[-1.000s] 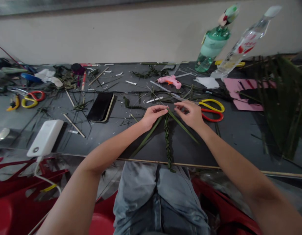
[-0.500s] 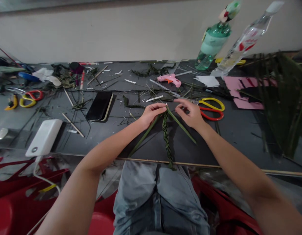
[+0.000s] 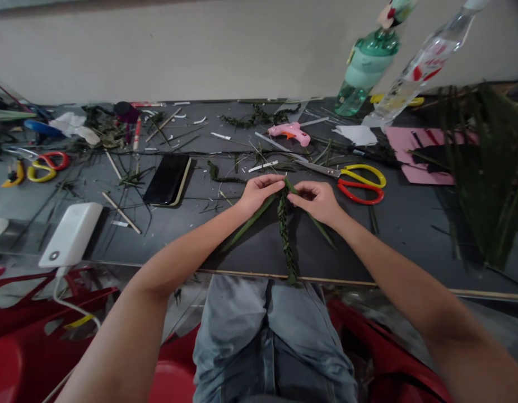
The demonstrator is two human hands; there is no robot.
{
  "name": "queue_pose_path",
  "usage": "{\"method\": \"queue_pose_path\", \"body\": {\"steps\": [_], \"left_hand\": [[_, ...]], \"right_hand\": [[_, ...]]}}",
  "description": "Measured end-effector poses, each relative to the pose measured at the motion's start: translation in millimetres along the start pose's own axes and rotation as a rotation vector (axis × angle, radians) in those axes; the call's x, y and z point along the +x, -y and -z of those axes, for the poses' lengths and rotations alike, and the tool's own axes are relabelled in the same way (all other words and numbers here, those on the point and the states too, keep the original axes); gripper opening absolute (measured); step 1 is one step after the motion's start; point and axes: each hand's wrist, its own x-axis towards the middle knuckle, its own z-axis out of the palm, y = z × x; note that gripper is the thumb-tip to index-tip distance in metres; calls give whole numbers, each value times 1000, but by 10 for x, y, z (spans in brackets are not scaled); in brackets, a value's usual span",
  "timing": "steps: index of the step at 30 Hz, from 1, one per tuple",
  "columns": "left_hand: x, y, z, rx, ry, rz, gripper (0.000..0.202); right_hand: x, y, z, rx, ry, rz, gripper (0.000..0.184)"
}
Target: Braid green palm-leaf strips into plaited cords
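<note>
Dark surface [image 3: 388, 252] carried scissors [image 3: 338, 173] near the right hand [image 3: 320, 201], whose grip pinched a green strip [image 3: 322, 230]; the left hand [image 3: 260, 193] had its grip closed on the braid [image 3: 285, 232] top.

The right hand [image 3: 317, 202] hides part of a leaf strip [image 3: 323, 232]. The top edge crops the green bottle [image 3: 367, 68] and the clear bottle [image 3: 416, 78], whose label [image 3: 430, 60] is too blurred to read. Leaves [image 3: 491, 196] cover part of the pink paper [image 3: 395, 144].
</note>
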Motion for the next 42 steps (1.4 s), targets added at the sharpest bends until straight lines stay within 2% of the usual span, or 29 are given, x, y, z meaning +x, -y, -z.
{"method": "queue_pose_path", "body": {"steps": [10, 15, 17, 20, 21, 25, 29, 34, 42], "left_hand": [[81, 63, 116, 81, 207, -57, 51], [98, 111, 131, 118, 214, -91, 56], [97, 124, 127, 115, 194, -99, 55], [97, 142, 120, 99, 179, -104, 54], [98, 150, 120, 95, 176, -103, 54], [100, 174, 123, 111, 133, -85, 57], [88, 157, 115, 137, 104, -28, 63], [73, 123, 95, 122, 101, -28, 59], [95, 165, 134, 195, 138, -67, 55]], "right_hand": [[30, 5, 68, -29, -83, -5, 29], [15, -19, 57, -94, -89, 25, 28], [8, -21, 77, -121, -150, 105, 31], [12, -9, 133, -297, -279, 367, 55], [18, -6, 152, -394, -288, 449, 54], [45, -26, 183, -697, -213, 606, 17], [48, -50, 138, -758, -204, 586, 12], [50, -67, 110, -740, -151, 537, 11], [110, -172, 152, -597, -279, 461, 15]]}}
